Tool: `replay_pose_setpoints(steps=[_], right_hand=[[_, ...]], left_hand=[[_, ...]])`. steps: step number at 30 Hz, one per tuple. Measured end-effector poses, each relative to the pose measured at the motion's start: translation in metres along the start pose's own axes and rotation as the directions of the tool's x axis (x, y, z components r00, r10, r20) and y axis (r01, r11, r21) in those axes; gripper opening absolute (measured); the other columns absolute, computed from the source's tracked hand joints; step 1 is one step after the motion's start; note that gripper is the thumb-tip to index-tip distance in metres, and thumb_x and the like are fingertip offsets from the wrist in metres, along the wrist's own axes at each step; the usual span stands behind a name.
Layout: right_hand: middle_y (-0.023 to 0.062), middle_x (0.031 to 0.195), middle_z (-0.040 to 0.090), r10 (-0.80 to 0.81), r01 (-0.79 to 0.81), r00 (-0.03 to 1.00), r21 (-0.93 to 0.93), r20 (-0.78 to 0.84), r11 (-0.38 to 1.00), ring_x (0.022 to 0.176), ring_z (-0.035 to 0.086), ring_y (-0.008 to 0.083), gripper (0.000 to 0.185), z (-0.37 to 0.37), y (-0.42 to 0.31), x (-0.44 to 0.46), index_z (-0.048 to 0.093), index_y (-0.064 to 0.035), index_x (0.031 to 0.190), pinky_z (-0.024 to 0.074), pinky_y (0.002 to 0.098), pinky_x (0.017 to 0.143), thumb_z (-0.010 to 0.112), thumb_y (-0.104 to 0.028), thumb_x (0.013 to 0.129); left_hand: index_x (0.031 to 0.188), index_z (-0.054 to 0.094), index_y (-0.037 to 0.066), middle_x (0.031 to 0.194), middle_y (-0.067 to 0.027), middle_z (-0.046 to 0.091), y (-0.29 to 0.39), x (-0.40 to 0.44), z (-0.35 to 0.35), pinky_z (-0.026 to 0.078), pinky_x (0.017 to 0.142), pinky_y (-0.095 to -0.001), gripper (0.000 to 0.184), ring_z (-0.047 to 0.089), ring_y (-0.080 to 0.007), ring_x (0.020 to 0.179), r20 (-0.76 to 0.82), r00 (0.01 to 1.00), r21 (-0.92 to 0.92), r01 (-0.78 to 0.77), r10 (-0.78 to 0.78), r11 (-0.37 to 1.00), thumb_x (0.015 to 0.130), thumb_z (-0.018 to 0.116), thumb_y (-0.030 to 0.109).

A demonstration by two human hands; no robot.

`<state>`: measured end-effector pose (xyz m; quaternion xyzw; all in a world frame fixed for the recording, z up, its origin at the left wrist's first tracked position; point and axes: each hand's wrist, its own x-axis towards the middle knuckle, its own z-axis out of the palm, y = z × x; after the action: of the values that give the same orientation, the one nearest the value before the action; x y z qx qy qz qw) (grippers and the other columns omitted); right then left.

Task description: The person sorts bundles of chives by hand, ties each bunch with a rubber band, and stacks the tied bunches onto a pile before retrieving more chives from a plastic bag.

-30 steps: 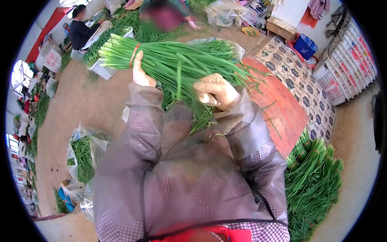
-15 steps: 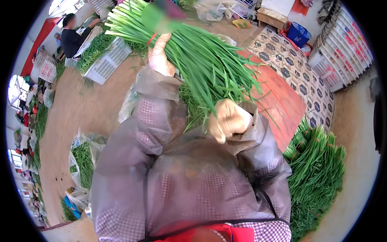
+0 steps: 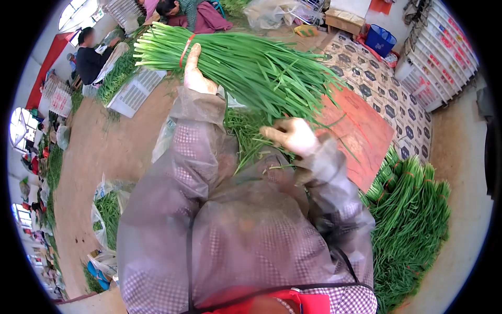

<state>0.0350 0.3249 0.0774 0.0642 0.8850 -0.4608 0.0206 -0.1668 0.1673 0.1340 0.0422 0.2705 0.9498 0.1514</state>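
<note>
In the head view, the long bunch of green leafy stalks with pale cut ends [image 3: 261,68] has swung back towards level from the steeper tilt of half a second ago. A second ago the right hand [image 3: 294,137] was a fist up against the leaves; now it sits lower, just beneath them, which to my eye leaves the weight to the left hand [image 3: 201,78] alone.

The bunch is up in the air before the person's chest. Its long axis runs across the body, sloping a little down to the right: pale ends to the person's left, leaf tips spreading right, over the flat red-orange board [image 3: 361,138]. A thin red band [image 3: 185,51] circles it near the pale ends, and the left hand is clasped there, thumb up against it.

The hands are well apart. The right one's fingers are curled and blurred, and I can't tell whether they pinch anything; loose green leaves [image 3: 244,132] lie just beside them. Banded green bundles [image 3: 413,225] are heaped near the right elbow.
</note>
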Motion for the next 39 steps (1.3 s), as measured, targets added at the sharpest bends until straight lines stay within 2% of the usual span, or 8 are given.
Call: replay_pose_setpoints(steps=[3, 8, 12, 17, 23, 26, 32, 39], right_hand=[[0.0011, 0.072, 0.065, -0.247, 0.011, 0.952, 0.790, 0.178, 0.613, 0.056, 0.050, 0.0051, 0.022, 0.013, -0.019, -0.012, 0.066, -0.0043, 0.078, 0.0405, 0.0212, 0.050, 0.060, -0.020, 0.092], [0.0165, 0.079, 0.065, -0.538, 0.409, 0.477, 0.366, 0.695, 0.836, 0.067, 0.062, 0.0255, 0.021, 0.015, -0.054, -0.043, 0.066, -0.0008, 0.096, 0.0482, 0.0325, 0.062, 0.059, -0.019, 0.088], [0.0187, 0.076, 0.064, -0.371, 0.514, 0.766, -0.153, 0.526, 0.844, 0.070, 0.064, 0.0341, 0.048, 0.001, -0.033, -0.064, 0.060, -0.0028, 0.118, 0.0488, 0.0406, 0.062, 0.067, -0.029, 0.079], [0.0050, 0.076, 0.068, -0.245, 0.212, 0.969, 0.568, -0.018, 0.795, 0.066, 0.061, 0.0075, 0.013, -0.072, -0.045, -0.074, 0.070, -0.0002, 0.092, 0.0471, 0.0249, 0.056, 0.063, -0.010, 0.088], [0.0231, 0.146, 0.035, -0.488, 0.592, 0.733, 0.091, -0.474, 0.801, 0.135, 0.036, 0.0312, 0.112, -0.074, -0.059, -0.017, 0.016, -0.0004, 0.148, 0.0360, 0.0409, 0.105, 0.086, -0.020, 0.063], [0.0151, 0.128, 0.052, -0.523, 0.664, 0.398, -0.156, -0.754, 0.731, 0.115, 0.052, 0.0224, 0.083, -0.066, -0.067, -0.013, 0.036, -0.0023, 0.141, 0.0446, 0.0327, 0.093, 0.080, -0.011, 0.071], [-0.0042, 0.057, 0.051, -0.351, 0.598, 0.643, 0.160, -0.681, 0.785, 0.049, 0.042, 0.0030, 0.033, -0.060, -0.084, -0.023, 0.065, -0.0008, 0.098, 0.0373, 0.0201, 0.047, 0.079, -0.021, 0.076], [0.0068, 0.068, 0.065, -0.291, 0.559, 0.646, 0.177, -0.706, 0.810, 0.060, 0.059, 0.0095, 0.010, -0.062, -0.084, -0.028, 0.066, 0.0000, 0.092, 0.0479, 0.0274, 0.055, 0.065, -0.009, 0.087]], left_hand=[[0.111, 0.061, 0.005, 0.111, -0.0088, 0.065, 0.000, -0.008, 0.000, 0.051, 0.088, -0.0450, 0.033, 0.062, -0.0267, 0.099, 0.063, 0.997, 0.030, 0.037, -0.039, 0.999, 0.087, 0.065, 0.028], [0.110, 0.061, 0.005, 0.107, -0.0102, 0.066, -0.001, 0.012, -0.028, 0.052, 0.087, -0.0446, 0.031, 0.064, -0.0273, 0.095, 0.153, 0.986, -0.022, 0.076, -0.072, 0.997, 0.087, 0.065, 0.025], [0.114, 0.060, 0.002, 0.109, -0.0132, 0.065, -0.001, -0.013, -0.015, 0.053, 0.088, -0.0453, 0.033, 0.064, -0.0290, 0.099, 0.121, 0.979, 0.013, 0.163, -0.163, 0.987, 0.086, 0.065, 0.020], [0.122, 0.053, -0.001, 0.110, -0.0164, 0.064, -0.012, -0.036, -0.007, 0.054, 0.085, -0.0441, 0.047, 0.064, -0.0313, 0.097, 0.283, 0.956, 0.232, 0.008, -0.076, 0.973, 0.076, 0.063, 0.005], [0.122, 0.055, -0.001, 0.112, -0.0124, 0.065, -0.027, -0.059, 0.009, 0.049, 0.092, -0.0378, 0.059, 0.062, -0.0262, 0.103, 0.515, 0.821, 0.490, -0.047, -0.246, 0.870, 0.066, 0.070, -0.005], [0.122, 0.056, 0.001, 0.113, -0.0095, 0.065, -0.039, -0.057, 0.007, 0.048, 0.093, -0.0368, 0.068, 0.061, -0.0233, 0.105, 0.542, 0.782, 0.564, -0.069, -0.306, 0.823, 0.059, 0.079, -0.005], [0.119, 0.057, 0.004, 0.109, -0.0071, 0.065, -0.049, -0.064, 0.005, 0.049, 0.091, -0.0348, 0.064, 0.061, -0.0200, 0.104, 0.525, 0.804, 0.581, -0.097, -0.280, 0.808, 0.061, 0.080, -0.007], [0.127, 0.047, 0.002, 0.121, -0.0088, 0.059, -0.037, -0.061, 0.005, 0.049, 0.094, -0.0353, 0.074, 0.058, -0.0191, 0.109, 0.575, 0.765, 0.696, -0.270, -0.291, 0.666, 0.064, 0.084, 0.001]])
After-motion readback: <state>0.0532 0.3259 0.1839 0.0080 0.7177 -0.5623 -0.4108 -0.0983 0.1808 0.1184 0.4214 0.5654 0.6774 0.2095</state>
